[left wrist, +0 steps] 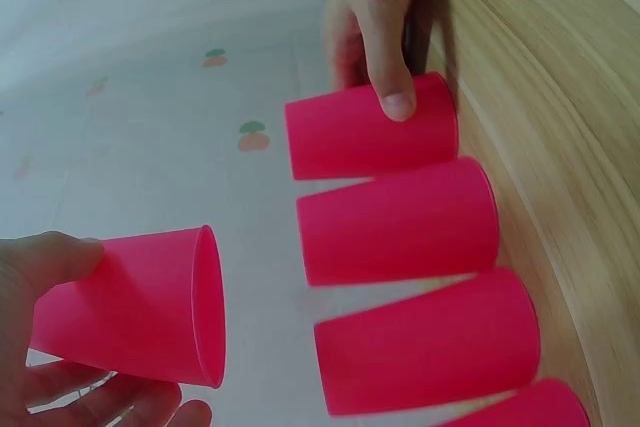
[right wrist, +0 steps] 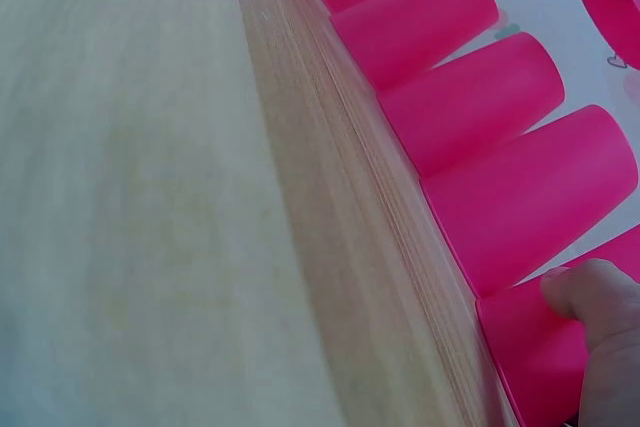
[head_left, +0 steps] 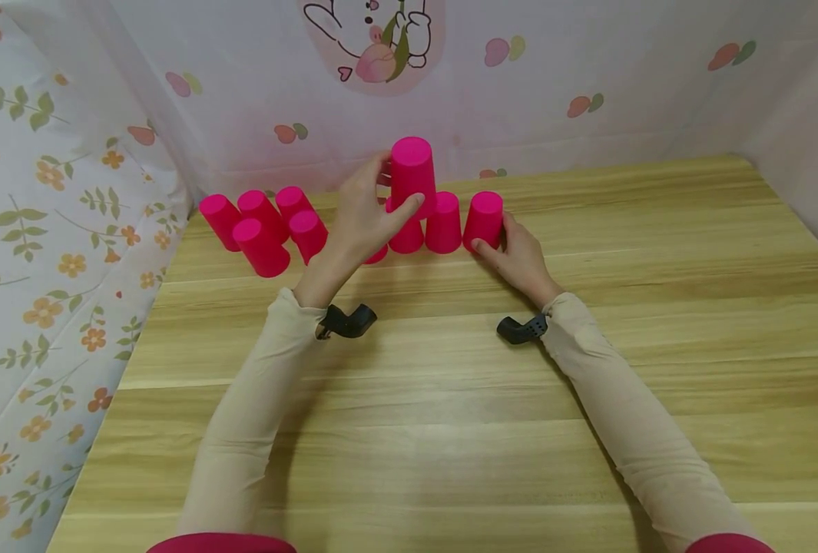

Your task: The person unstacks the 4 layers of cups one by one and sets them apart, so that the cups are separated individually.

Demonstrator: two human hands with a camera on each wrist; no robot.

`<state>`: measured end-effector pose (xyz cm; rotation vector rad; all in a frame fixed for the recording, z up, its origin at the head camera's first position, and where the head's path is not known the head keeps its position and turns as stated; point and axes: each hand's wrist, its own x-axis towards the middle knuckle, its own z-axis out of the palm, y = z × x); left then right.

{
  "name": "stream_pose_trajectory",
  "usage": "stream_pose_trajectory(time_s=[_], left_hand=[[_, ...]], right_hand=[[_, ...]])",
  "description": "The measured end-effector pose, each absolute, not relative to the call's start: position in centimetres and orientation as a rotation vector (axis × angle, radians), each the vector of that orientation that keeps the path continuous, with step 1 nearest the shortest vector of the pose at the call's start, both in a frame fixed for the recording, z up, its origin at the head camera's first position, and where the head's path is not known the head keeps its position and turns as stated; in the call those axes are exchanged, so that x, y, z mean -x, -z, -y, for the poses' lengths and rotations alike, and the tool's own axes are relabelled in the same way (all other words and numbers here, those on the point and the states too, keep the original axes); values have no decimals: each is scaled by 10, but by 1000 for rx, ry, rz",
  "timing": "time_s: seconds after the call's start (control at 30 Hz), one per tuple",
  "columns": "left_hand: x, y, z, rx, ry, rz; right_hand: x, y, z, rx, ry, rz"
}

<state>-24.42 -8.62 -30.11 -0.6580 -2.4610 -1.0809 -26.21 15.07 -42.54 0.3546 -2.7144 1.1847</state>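
My left hand (head_left: 362,219) grips a bright pink plastic cup (head_left: 412,169), mouth down, in the air above a row of similar cups. In the left wrist view the rim of this raised cup (left wrist: 208,307) faces the tabletop side, apart from the row. My right hand (head_left: 522,259) holds the cup at the row's right end (head_left: 483,219), thumb on its near side. That cup stands upside down on the table. Directly left of it is another upturned cup (head_left: 443,223). More of the row, such as this cup (head_left: 406,238), is partly hidden behind my left hand and the raised cup.
Several more upturned pink cups (head_left: 262,247) stand in a cluster at the table's back left. Behind the wood-grain table (head_left: 415,430) hangs a white printed cloth (head_left: 229,61), and a floral cloth (head_left: 49,253) borders the left side. Black wrist mounts (head_left: 351,321) project inward from both sleeves.
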Motion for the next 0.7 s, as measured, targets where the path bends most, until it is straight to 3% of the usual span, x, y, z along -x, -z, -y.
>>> stream_pose_trajectory(time_s=[0.7], left_hand=[[223,305,149,491,1068,2487]], right_hand=[[264,431,-152,-372,-1184,2687]])
